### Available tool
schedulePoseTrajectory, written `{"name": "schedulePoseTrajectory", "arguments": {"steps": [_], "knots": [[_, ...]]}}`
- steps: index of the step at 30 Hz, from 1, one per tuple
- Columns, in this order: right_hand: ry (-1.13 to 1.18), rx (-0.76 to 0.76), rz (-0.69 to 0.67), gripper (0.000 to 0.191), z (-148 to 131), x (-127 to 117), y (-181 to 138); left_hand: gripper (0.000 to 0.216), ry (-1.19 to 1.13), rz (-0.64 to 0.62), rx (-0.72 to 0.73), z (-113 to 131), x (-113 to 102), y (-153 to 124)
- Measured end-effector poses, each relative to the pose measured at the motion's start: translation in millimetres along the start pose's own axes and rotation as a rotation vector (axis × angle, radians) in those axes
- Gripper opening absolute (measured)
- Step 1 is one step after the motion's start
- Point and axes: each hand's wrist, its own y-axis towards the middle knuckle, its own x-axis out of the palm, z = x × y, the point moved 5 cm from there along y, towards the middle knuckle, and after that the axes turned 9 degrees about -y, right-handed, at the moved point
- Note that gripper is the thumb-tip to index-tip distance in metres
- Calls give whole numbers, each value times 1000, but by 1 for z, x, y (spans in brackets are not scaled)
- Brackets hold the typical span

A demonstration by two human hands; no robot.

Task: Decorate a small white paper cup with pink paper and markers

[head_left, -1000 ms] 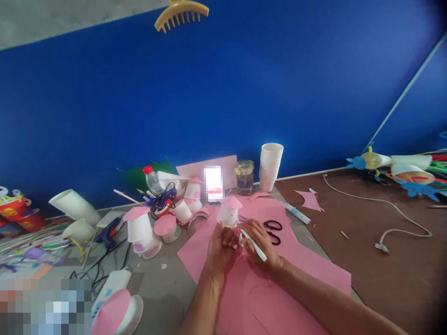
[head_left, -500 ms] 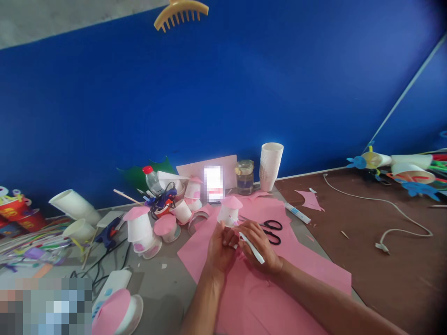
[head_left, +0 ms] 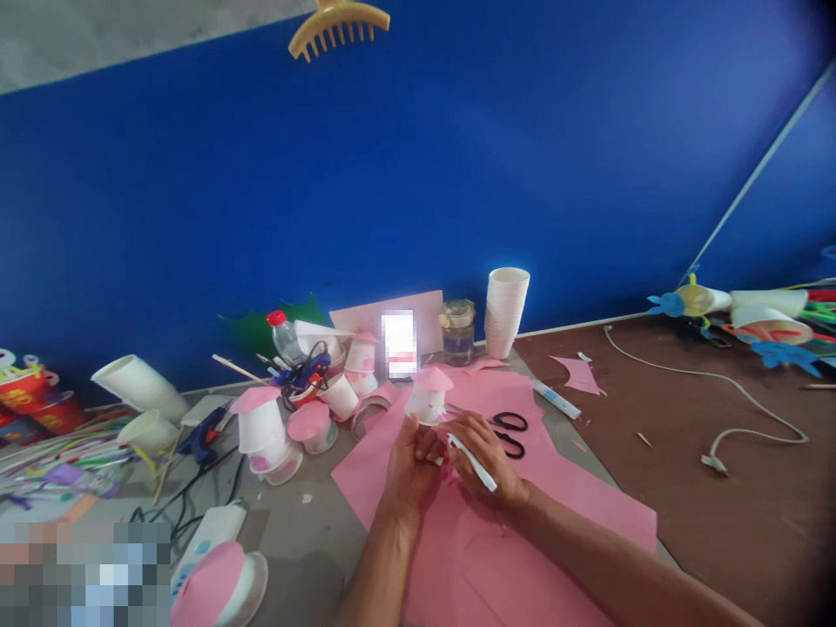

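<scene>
A white paper cup (head_left: 423,406) with a pink cone-shaped paper top is held upright in my left hand (head_left: 410,470), whose fingers curl at its near side. My right hand (head_left: 489,453) is closed round a white pen (head_left: 480,470), its fingertips close to the cup; the pen's tip is hidden. Pink paper sheets (head_left: 562,496) lie beneath both hands. Just beyond my right hand, scissors (head_left: 511,421) with black handles rest on the pink paper, their blades partly covered.
Pink-topped cups (head_left: 261,422) stand at left beside a glue gun (head_left: 204,435) and a power strip (head_left: 212,531). A lit phone screen (head_left: 399,341), a glass jar (head_left: 458,331) and stacked paper cups (head_left: 507,312) stand at the back. A white cable (head_left: 738,383) lies at right.
Almost nothing differs. The cup has shifted very slightly to the left, and the pen in my right hand has tilted or moved by a tiny amount.
</scene>
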Motion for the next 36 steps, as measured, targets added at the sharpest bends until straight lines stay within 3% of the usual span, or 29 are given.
{"name": "schedulePoseTrajectory", "arguments": {"steps": [7,17,21,36], "knots": [[-24,4,42,36,2,-3,1,37,-31,42,49,3,-2,0],[-1,-28,19,37,-2,2,-3,37,-12,-57,-7,0,-2,0],[2,-17,0,36,0,2,0,45,13,-17,-1,0,-3,1],[-39,-19,25,36,-1,-2,1,37,-44,11,43,4,-1,0]]}}
